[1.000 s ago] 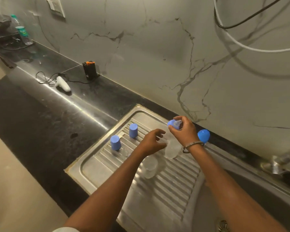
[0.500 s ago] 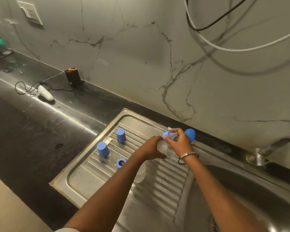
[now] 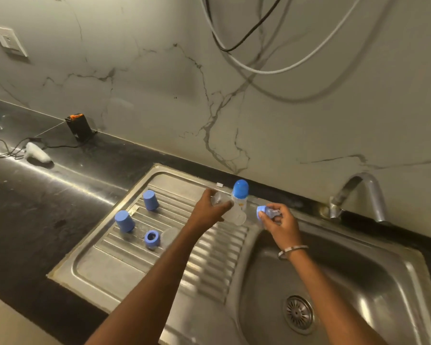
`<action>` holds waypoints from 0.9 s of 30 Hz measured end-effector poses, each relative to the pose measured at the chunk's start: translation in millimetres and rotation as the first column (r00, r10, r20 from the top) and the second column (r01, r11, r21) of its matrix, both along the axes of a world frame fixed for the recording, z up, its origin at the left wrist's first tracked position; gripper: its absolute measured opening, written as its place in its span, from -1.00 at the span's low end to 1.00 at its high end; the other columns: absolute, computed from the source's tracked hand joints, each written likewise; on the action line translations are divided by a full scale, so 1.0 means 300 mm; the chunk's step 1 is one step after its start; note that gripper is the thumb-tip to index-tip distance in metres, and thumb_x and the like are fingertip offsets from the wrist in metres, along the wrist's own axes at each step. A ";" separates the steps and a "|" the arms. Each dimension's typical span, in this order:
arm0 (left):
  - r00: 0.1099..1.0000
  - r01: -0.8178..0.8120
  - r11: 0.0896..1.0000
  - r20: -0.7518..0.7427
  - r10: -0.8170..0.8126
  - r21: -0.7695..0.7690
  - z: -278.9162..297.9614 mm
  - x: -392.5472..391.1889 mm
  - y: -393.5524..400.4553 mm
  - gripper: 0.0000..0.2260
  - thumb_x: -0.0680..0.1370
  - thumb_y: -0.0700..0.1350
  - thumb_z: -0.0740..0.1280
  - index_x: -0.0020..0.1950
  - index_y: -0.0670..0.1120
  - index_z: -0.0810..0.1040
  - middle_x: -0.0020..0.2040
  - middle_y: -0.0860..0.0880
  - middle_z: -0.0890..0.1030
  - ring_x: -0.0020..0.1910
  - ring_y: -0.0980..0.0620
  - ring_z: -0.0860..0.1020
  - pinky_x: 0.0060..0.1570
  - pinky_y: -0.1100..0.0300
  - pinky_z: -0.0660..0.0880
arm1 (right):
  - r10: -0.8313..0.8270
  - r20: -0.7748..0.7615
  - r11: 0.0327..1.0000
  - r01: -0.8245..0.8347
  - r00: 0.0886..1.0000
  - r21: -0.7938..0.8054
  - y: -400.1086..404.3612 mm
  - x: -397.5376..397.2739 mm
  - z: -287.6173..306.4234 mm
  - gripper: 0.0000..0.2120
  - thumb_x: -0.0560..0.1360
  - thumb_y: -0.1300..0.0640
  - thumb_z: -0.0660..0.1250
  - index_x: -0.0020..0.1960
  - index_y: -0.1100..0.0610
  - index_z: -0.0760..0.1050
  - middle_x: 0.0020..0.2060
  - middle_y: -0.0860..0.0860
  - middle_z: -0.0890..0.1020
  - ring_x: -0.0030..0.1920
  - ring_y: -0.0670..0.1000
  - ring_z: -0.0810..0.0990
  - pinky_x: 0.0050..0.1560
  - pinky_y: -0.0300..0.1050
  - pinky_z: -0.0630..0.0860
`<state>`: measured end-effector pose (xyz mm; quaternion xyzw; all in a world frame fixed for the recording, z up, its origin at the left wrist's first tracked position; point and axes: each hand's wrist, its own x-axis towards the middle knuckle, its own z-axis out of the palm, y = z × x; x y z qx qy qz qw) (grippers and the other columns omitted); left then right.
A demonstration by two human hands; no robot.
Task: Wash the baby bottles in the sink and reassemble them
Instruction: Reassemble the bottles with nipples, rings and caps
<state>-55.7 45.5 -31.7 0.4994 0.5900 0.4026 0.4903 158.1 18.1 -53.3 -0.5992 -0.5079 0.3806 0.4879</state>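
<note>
Pinched in the right hand (image 3: pixel 281 224): a blue screw ring with clear silicone teat (image 3: pixel 265 213), ring end pointing left, teat tip lying under the curled fingers, the whole piece held on its side above the near-left corner of the steel sink basin (image 3: pixel 358 282). Gripped in the left hand (image 3: pixel 209 209): a clear plastic baby bottle body (image 3: pixel 230 211), fingers curled round its upper part, its open mouth seemingly turned toward the right hand, though blur hides the rim. Long axis of the bottle body tilted, running roughly left-to-right across the ribbed steel draining board (image 3: pixel 209 257). Apart, with a clear gap between ring and bottle mouth; ring to the right of the bottle and slightly lower. Judged next: ring turned to face the mouth, brought leftward along that axis and screwed on, right hand being the nearer and better placed for the twist.

Just behind the left hand, upright at the board's back edge: an assembled bottle with rounded blue cap (image 3: pixel 240 195). Further left on the ribs: two blue caps standing mouth down (image 3: pixel 150 200) (image 3: pixel 124 221), a second blue screw ring (image 3: pixel 152 239), and beside it a clear piece (image 3: pixel 169 236), too faint to identify.
</note>
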 end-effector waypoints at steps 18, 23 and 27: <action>0.956 0.074 0.975 0.293 -0.010 -0.211 -0.232 0.480 -0.305 -0.81 0.52 -0.07 0.40 0.09 0.00 0.48 0.13 -0.09 0.51 -0.04 0.06 0.61 -0.24 0.25 0.59 | 0.214 0.064 0.975 -0.210 0.975 -0.067 -0.361 0.449 -0.032 -0.61 0.39 0.38 0.44 0.14 0.08 0.50 0.11 -0.02 0.60 0.07 -0.13 0.61 0.08 -0.27 0.54; 0.906 0.057 0.963 0.419 0.062 -0.264 -0.247 0.528 -0.305 -0.78 0.54 0.01 0.38 0.11 -0.07 0.49 0.18 -0.18 0.50 0.06 -0.11 0.61 -0.25 0.11 0.60 | 0.240 0.078 0.968 -0.232 0.968 -0.097 -0.376 0.471 -0.039 -0.60 0.39 0.38 0.43 0.16 0.08 0.50 0.12 -0.02 0.60 0.10 -0.09 0.61 0.14 -0.22 0.54; 0.902 0.061 0.959 0.426 0.066 -0.278 -0.257 0.540 -0.308 -0.77 0.53 0.00 0.39 0.10 -0.08 0.49 0.19 -0.20 0.48 0.06 -0.12 0.60 -0.26 0.11 0.60 | 0.264 0.080 0.962 -0.256 0.961 -0.091 -0.377 0.464 -0.042 -0.58 0.39 0.39 0.44 0.18 0.08 0.50 0.14 0.00 0.59 0.13 -0.10 0.59 0.14 -0.25 0.53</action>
